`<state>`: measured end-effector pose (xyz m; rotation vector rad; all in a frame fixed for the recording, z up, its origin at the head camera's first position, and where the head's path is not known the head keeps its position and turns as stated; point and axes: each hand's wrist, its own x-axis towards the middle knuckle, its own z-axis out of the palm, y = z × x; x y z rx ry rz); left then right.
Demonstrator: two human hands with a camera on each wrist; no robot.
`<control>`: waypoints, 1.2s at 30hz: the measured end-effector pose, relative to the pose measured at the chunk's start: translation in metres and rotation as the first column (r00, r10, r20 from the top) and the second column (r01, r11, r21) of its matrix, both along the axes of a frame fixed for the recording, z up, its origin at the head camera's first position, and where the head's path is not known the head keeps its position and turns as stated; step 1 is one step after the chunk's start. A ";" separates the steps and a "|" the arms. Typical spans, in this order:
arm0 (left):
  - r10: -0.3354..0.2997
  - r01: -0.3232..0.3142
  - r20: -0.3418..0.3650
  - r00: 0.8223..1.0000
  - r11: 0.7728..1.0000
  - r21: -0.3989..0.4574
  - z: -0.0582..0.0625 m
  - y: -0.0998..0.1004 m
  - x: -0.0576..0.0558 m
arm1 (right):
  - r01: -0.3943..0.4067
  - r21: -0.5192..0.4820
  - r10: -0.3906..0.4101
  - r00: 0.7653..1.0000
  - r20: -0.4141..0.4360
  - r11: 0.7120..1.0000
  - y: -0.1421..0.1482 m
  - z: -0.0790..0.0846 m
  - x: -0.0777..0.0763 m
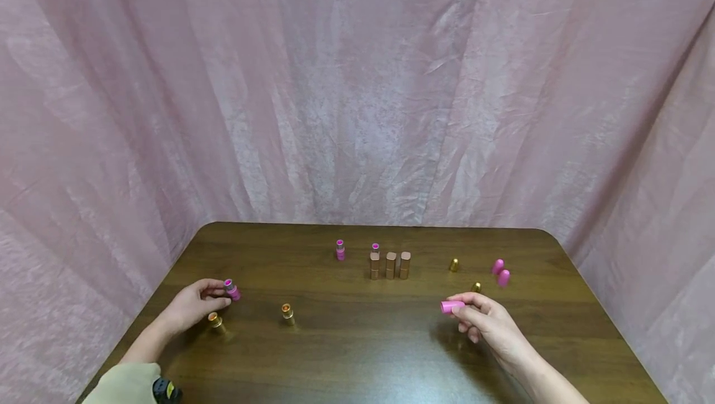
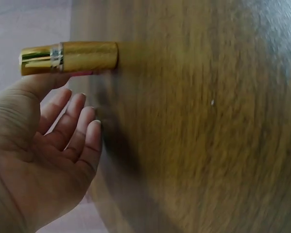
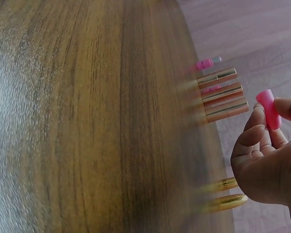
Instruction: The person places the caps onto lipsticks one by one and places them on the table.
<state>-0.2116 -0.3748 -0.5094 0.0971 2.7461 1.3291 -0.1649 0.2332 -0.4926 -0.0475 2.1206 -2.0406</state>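
In the head view, my left hand (image 1: pixel 192 306) is beside an uncapped pink lipstick tube (image 1: pixel 232 290) standing on the table, fingertips close at its left side. Its fingers look loosely bent in the left wrist view; contact with the tube is hard to tell. A gold uncapped lipstick tube (image 2: pixel 89 57) stands nearer the camera and covers most of the pink one. Over the table's right part, my right hand (image 1: pixel 491 326) pinches a pink lipstick cap (image 3: pixel 268 109) between thumb and fingers, tilted nearly level in the head view.
Another gold tube (image 1: pixel 287 314) stands right of the left hand. Farther back are two pink tubes, one (image 1: pixel 340 250) alone, one (image 1: pixel 375 247) behind three rose-gold lipsticks (image 1: pixel 390 265). Two gold caps (image 1: pixel 454 265) and two pink caps (image 1: pixel 504 277) stand at the right. Curtains (image 1: pixel 357 94) surround the table.
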 end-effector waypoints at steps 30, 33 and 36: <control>0.086 -0.092 -0.052 0.995 0.987 -0.130 0.014 0.000 0.000 | 0.010 -0.004 -0.010 1.000 0.000 1.000 0.002 0.000 0.002; 0.096 -0.105 -0.091 0.991 0.989 -0.105 0.028 0.003 0.001 | 0.012 0.004 -0.012 1.000 0.001 1.000 0.002 0.000 0.002; 0.101 -0.113 -0.147 0.984 0.991 -0.075 0.042 0.009 0.001 | 0.012 0.005 -0.012 1.000 0.002 1.000 0.002 0.000 0.003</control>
